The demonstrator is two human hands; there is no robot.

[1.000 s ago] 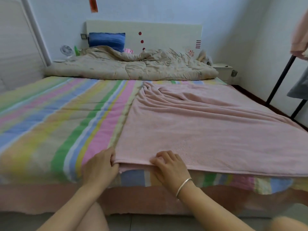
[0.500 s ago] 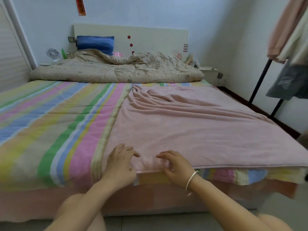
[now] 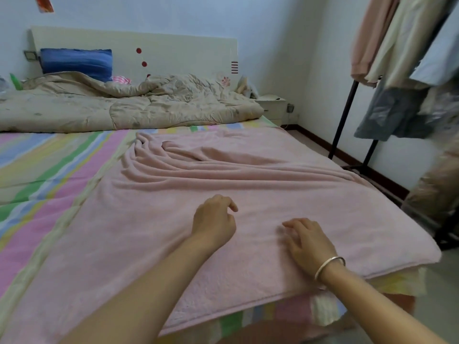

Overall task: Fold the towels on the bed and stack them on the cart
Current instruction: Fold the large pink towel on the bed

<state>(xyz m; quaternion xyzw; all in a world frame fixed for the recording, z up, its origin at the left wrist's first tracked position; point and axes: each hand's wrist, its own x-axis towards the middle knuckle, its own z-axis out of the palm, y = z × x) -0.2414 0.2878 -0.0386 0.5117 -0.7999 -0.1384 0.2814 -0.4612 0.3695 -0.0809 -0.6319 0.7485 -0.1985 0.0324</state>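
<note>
A bed with a pastel striped sheet [image 3: 49,170] carries a large pink fleecy towel [image 3: 223,170] spread over its right half, wrinkled toward the far end. A crumpled beige quilt [image 3: 124,105] lies along the far end. Over the towel's near part the left hand [image 3: 213,222] is loosely curled, holding nothing; the right hand [image 3: 308,240] rests flat on it, fingers spread

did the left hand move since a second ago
Yes. The left hand was at the pink towel's near edge; it is now farther up the towel, toward the headboard.
</note>
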